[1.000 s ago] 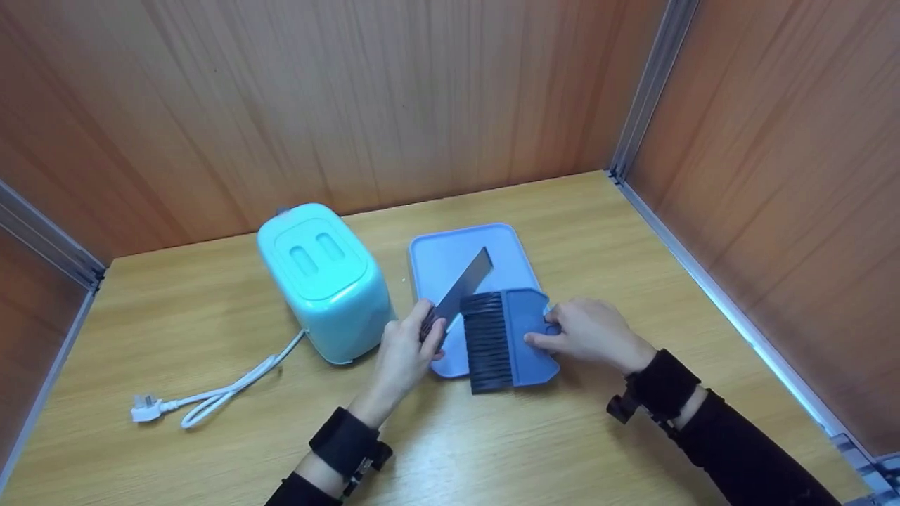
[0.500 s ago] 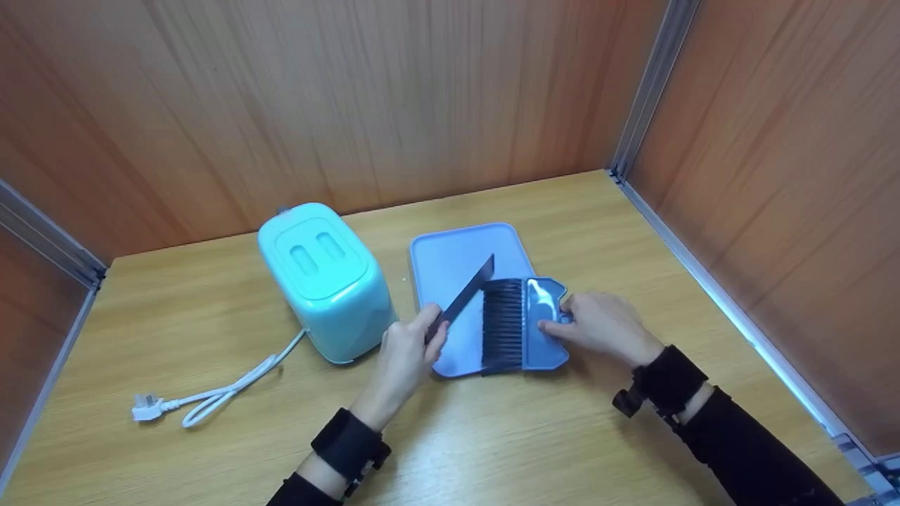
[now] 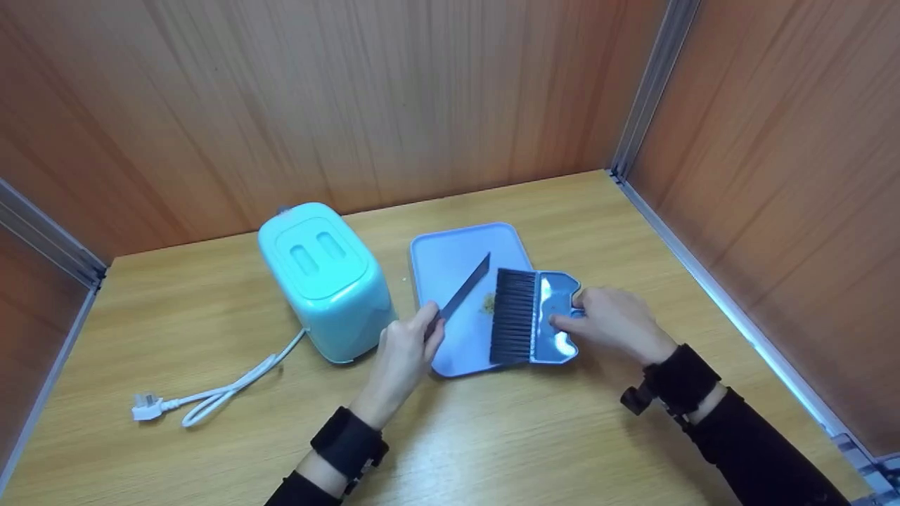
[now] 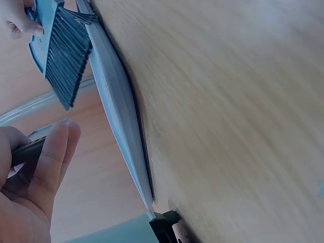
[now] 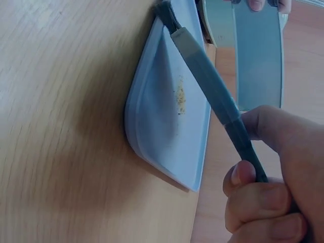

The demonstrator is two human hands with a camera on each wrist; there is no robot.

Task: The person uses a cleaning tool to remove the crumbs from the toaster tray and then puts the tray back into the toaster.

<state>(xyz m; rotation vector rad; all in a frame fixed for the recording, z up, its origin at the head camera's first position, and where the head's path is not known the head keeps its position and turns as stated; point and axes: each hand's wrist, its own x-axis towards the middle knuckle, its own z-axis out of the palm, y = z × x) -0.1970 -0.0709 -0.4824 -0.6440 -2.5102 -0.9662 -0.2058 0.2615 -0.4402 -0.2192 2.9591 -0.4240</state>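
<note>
My left hand (image 3: 406, 351) grips a flat, square-tipped knife (image 3: 465, 287) by its dark handle, the blade pointing up and away over the tray. In the right wrist view the broad side of its blade (image 5: 259, 61) shows. My right hand (image 3: 617, 325) holds a blue hand brush (image 3: 555, 316) with dark bristles, thumb on top of its body. The bristles hang over the right part of a shallow blue tray (image 3: 450, 253). A small heap of yellowish crumbs (image 3: 488, 303) lies on the tray between blade and bristles. Part of the brush's handle is hidden by the fingers.
A turquoise lidded toaster (image 3: 330, 281) stands left of the tray. Its white cord (image 3: 235, 386) runs left to a plug (image 3: 146, 407) on the table (image 3: 450, 450). Wooden panels (image 3: 394, 105) close off the back and sides.
The brush has moved right and slightly away with my right hand, uncovering the crumbs. The knife has turned so its blade looks narrower from above; my left hand barely shifts.
</note>
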